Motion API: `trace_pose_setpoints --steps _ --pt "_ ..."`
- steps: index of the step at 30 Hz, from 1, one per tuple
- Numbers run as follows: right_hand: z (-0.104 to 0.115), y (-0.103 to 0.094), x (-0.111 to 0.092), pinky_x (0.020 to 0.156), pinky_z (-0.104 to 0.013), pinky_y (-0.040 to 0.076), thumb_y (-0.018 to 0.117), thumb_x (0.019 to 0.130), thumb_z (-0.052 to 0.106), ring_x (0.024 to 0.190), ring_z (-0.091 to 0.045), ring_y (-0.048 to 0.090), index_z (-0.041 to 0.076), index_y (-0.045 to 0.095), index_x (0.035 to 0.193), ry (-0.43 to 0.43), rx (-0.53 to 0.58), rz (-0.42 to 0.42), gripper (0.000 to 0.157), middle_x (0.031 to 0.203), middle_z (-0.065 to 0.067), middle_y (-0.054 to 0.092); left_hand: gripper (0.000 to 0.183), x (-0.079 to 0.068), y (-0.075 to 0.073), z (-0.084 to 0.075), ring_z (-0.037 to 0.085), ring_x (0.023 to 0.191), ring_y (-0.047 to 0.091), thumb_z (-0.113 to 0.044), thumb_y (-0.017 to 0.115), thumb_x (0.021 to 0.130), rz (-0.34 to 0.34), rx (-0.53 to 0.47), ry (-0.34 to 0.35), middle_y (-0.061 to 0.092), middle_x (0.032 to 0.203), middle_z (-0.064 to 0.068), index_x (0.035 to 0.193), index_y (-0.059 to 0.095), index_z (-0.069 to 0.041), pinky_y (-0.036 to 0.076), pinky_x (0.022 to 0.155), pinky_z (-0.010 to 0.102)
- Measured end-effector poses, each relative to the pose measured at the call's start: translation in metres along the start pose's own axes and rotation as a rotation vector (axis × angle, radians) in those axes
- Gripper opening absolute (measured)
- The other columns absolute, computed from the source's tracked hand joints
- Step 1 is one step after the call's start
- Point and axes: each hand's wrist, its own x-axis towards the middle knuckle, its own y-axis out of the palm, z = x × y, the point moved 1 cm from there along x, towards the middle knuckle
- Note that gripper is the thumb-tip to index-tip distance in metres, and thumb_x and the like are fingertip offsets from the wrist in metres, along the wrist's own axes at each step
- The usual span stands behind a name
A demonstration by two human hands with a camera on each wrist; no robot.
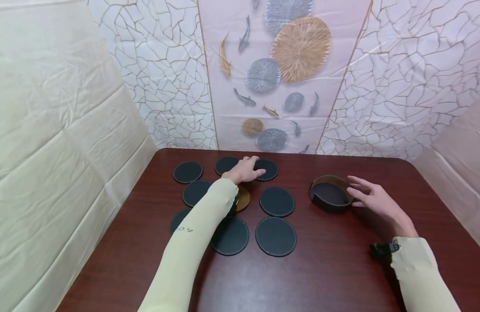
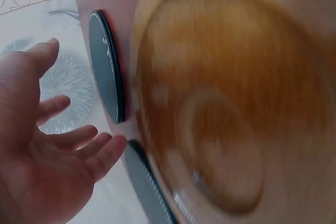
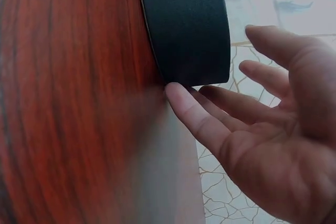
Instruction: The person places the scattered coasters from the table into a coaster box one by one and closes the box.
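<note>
My left hand [image 1: 245, 170] hovers over the back row of round black coasters, its fingers loosely spread and holding nothing. Closest to its fingertips is the back-right coaster [image 1: 267, 170]; the left wrist view shows the palm [image 2: 47, 182] apart from the coasters. Below that wrist lies a round brown wooden dish [image 1: 243, 199], partly hidden by the sleeve, with a ringed hollow in the left wrist view. On the right stands a round dark coaster holder [image 1: 333, 209] with a brown inner wall. Beside it my right hand [image 1: 374, 201] is relaxed, fingertips at its side wall.
Several more black coasters lie flat around the left arm, such as the front one [image 1: 276, 236] and the far-left one [image 1: 188, 172]. The dark wooden table [image 1: 302, 277] ends at a patterned backdrop [image 1: 170, 86], with pale fabric at both sides.
</note>
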Motion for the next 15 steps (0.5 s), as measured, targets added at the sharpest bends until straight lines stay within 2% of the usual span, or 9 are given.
trace_pose_setpoints --steps 7,10,15 --pt "-0.004 -0.002 0.002 0.081 -0.038 0.059 0.056 0.101 0.025 0.101 0.011 0.058 0.001 0.019 0.155 0.015 0.025 0.049 0.070 0.153 -0.039 0.022 0.066 0.005 0.008 -0.010 0.037 0.148 0.021 -0.050 0.055 0.097 -0.073 -0.071 -0.147 0.027 0.156 0.017 0.151 0.033 -0.017 0.037 0.109 0.055" --pt "-0.006 -0.002 0.002 0.082 -0.038 0.059 0.056 0.101 0.022 0.101 0.011 0.058 0.000 0.019 0.155 0.032 0.045 0.060 0.069 0.154 -0.038 0.021 0.072 0.006 0.010 -0.012 0.037 0.144 0.025 -0.049 0.058 0.096 -0.089 -0.074 -0.225 0.027 0.153 0.020 0.151 0.030 -0.013 0.041 0.104 0.053" --pt "-0.008 -0.001 0.001 0.083 -0.037 0.059 0.057 0.101 0.021 0.098 0.002 0.065 -0.001 0.021 0.154 0.048 0.060 0.073 0.068 0.153 -0.037 0.025 0.084 0.008 0.012 -0.010 0.037 0.138 0.032 -0.052 0.062 0.092 -0.082 -0.057 -0.319 0.029 0.151 0.022 0.154 0.024 -0.010 0.044 0.101 0.052"
